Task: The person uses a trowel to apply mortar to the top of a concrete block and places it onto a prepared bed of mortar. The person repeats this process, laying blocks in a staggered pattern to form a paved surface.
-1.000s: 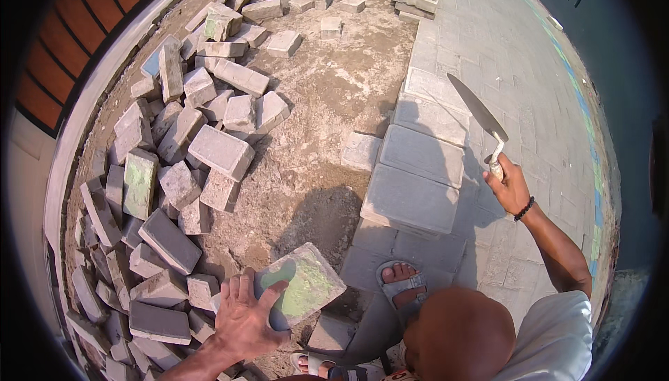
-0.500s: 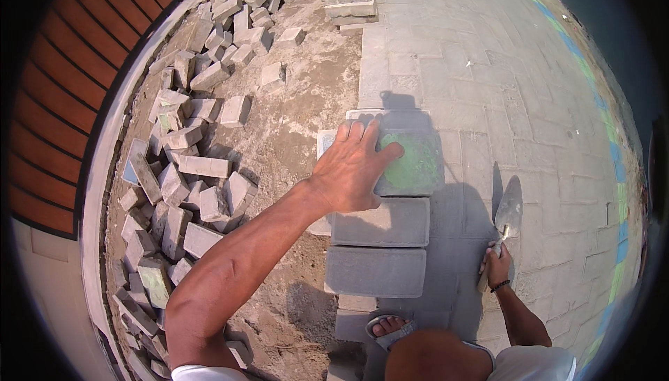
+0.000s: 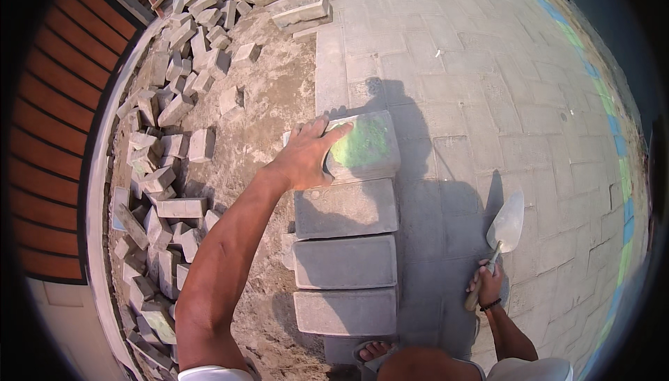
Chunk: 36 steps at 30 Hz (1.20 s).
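Observation:
My left hand (image 3: 308,151) is closed over the left end of a grey concrete paving block (image 3: 385,161) with green paint across its top. One digit stretches onto the painted face, and part of the grip is hidden. Nearer to me, three plain paving blocks lie in a row: a first block (image 3: 348,208), a second block (image 3: 345,262) and a third block (image 3: 345,313). My right hand (image 3: 490,285), low on the right, grips the handle of a trowel (image 3: 507,224), its pale metal blade pointing away from me above the paved ground.
Loose paving blocks (image 3: 182,208) lie heaped along the left, beside bare soil (image 3: 261,88). More blocks (image 3: 303,12) are stacked at the far end. Laid paving (image 3: 460,102) covers the right side. My sandalled foot (image 3: 375,353) is close to the nearest blocks.
The view has shifted, so the blocks and my left arm appear farther left. My left hand stays on the green-painted block. The trowel has tilted slightly to the right.

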### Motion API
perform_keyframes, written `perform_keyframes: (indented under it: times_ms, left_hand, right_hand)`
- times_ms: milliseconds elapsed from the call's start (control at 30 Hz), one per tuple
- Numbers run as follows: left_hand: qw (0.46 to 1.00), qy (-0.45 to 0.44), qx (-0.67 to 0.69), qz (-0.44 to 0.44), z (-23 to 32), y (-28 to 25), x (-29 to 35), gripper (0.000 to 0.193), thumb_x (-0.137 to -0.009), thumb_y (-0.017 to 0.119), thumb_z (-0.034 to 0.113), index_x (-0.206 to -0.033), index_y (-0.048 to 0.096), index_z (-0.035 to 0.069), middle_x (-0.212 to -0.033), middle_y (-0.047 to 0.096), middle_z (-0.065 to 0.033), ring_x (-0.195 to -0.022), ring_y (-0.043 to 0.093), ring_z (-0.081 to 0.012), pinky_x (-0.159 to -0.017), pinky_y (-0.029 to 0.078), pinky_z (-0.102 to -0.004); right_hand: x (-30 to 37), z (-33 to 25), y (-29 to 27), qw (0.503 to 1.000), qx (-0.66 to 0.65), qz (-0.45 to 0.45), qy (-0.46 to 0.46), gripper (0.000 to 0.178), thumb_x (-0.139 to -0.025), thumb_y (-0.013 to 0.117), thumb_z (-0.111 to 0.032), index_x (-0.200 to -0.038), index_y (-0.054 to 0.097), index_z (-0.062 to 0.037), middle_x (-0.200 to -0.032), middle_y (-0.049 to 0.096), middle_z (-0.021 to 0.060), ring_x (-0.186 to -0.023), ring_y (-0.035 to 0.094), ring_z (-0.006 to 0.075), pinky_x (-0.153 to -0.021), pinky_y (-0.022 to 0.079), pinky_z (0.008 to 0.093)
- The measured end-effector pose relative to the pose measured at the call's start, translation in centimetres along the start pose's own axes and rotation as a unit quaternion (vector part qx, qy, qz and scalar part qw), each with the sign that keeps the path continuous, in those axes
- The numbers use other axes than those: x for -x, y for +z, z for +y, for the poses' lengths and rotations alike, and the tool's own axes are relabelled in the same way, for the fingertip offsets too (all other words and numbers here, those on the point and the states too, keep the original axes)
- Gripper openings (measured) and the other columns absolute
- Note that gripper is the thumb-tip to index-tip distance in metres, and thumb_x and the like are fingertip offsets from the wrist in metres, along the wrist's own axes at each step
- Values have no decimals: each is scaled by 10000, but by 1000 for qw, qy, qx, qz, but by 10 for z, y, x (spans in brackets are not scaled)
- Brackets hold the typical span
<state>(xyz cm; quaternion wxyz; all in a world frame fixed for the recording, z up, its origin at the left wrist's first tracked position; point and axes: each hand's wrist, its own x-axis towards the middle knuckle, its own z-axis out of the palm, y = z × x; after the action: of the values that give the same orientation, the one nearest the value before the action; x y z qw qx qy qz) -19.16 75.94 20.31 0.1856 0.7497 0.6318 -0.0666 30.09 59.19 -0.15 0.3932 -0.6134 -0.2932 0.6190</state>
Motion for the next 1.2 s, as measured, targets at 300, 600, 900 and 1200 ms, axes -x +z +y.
perform_keyframes:
  times_ms: [300, 600, 900, 1200]
  left_hand:
    - [993, -15, -80, 90, 12, 12, 80, 1013, -787, 812, 292, -1589, 193, 266, -1578, 241, -247, -1457, 239, -456, -1227, 131, -557]
    - [965, -229, -108, -66, -8, 79, 445, 806, -814, 747, 372, -1499, 378, 163, -1382, 515, -160, -1320, 463, -359, -1190, 213, -591]
    - [821, -535, 199, 26, 178, 249, 738, 737, -841, 735, 219, -1494, 405, 130, -1360, 565, -195, -1284, 510, -367, -1123, 340, -514]
    - [680, -579, 362, 267, 334, 381, 701, 537, -885, 707, 228, -1374, 535, 87, -1121, 650, -166, -1077, 613, -358, -1033, 427, -500]
  right_hand:
    - [8, -13, 12, 999, -2, -28, 17, 238, -928, 556, -173, -1121, 458, -73, -700, 500, 70, -493, 532, 206, -462, 502, 379]
    - [-6, -5, -1, 999, 30, -39, -19, 221, -917, 577, -269, -1040, 462, -125, -642, 478, 58, -420, 489, 193, -381, 463, 375]
    - [-94, -9, -6, 943, 212, -46, -251, 163, -939, 583, -225, -942, 506, -82, -682, 475, 4, -477, 483, 128, -419, 430, 314]
    - [-4, -157, 234, 832, 232, -97, -494, 272, -976, 588, -313, -1098, 554, -73, -645, 437, -22, -491, 448, 92, -420, 391, 259]
